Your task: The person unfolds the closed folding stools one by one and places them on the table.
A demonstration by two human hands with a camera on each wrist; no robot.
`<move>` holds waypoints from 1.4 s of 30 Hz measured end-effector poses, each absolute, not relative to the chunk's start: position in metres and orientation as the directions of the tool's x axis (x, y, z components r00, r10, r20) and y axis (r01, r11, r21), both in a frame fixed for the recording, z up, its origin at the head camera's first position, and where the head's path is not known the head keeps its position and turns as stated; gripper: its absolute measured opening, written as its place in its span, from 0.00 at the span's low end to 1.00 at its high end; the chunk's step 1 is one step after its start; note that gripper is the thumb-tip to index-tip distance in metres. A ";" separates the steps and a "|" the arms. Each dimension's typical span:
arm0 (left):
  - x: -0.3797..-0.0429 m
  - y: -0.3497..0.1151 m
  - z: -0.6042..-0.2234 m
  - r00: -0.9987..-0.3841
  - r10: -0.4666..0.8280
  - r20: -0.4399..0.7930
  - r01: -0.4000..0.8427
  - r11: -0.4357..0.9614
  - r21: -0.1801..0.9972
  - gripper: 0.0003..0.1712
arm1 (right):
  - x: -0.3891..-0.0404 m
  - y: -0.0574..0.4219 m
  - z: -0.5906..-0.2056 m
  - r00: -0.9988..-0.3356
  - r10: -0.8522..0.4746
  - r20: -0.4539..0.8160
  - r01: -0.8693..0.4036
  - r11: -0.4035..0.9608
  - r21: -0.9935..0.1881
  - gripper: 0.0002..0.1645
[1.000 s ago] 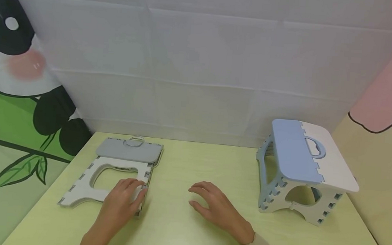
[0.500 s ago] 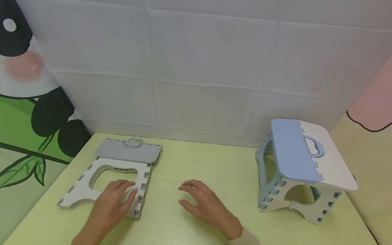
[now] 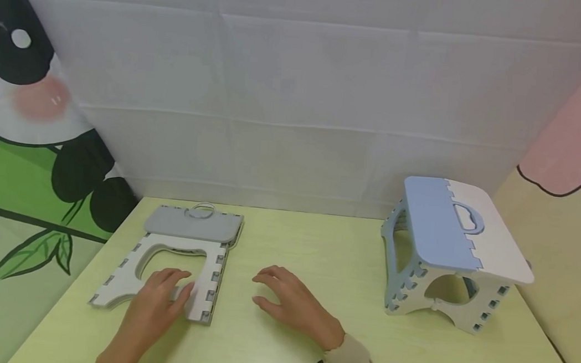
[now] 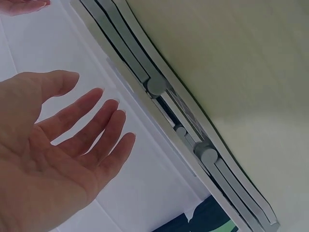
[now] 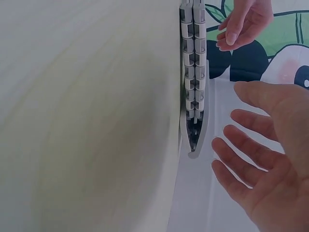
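A folded step stool [image 3: 193, 224], grey at its top panel and white on its legs, lies flat on the left side of the table. Over its lower part is my left hand [image 3: 150, 303], fingers relaxed and holding nothing. The left wrist view shows this hand [image 4: 72, 130] apart from the thin stacked edge of the stool [image 4: 156, 87]. To the right of the stool, my right hand [image 3: 290, 303] hovers over the table with fingers loosely bent. In the right wrist view nothing is in the right hand [image 5: 270, 145], and the stool's hinged side [image 5: 194, 63] stands out beyond it.
An unfolded blue and white step stool [image 3: 435, 223] stands on the right of the pale yellow table [image 3: 312, 235]. Behind the table hangs a creased white cloth [image 3: 295, 104]. Cartoon-printed panels flank both sides.
Both hands have shifted to the left. The left hand has come away from the folded stool's right edge, and the right hand has drawn closer to it. Both stools stay put.
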State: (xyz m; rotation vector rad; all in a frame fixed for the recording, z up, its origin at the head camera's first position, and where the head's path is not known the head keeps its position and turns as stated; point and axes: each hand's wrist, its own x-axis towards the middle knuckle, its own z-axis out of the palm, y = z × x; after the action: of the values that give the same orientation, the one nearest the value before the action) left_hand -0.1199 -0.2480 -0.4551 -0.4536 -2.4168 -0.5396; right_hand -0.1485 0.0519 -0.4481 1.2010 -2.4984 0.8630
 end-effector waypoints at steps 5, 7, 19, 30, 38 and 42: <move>-0.120 -0.254 -0.459 -0.742 0.199 0.640 0.450 0.855 0.257 0.18 | -0.147 0.045 -0.450 -0.639 -0.641 0.425 -0.767 0.489 -0.415 0.19; -0.120 -0.256 -0.460 -0.737 0.202 0.645 0.456 0.853 0.254 0.18 | -0.147 0.042 -0.451 -0.641 -0.645 0.416 -0.765 0.490 -0.419 0.19; -0.117 -0.272 -0.464 -0.759 0.179 0.626 0.426 0.863 0.269 0.16 | -0.144 0.023 -0.455 -0.631 -0.673 0.385 -0.772 0.494 -0.400 0.21; -0.112 -0.284 -0.466 -0.845 0.148 0.514 0.344 0.886 0.310 0.19 | -0.143 0.010 -0.459 -0.625 -0.686 0.372 -0.776 0.497 -0.388 0.24; -0.110 -0.289 -0.467 -0.856 0.141 0.498 0.330 0.890 0.315 0.20 | -0.142 0.001 -0.459 -0.620 -0.712 0.329 -0.778 0.502 -0.378 0.27; -0.110 -0.292 -0.468 -0.866 0.138 0.480 0.320 0.891 0.321 0.22 | -0.142 -0.003 -0.459 -0.619 -0.721 0.311 -0.775 0.498 -0.389 0.28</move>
State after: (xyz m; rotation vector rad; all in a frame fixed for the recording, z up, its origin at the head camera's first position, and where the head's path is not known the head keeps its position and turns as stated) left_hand -0.1099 -0.2925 -0.4681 -0.3340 -2.6026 -0.5481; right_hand -0.1419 -0.0032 -0.4590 1.3165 -2.6247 0.7663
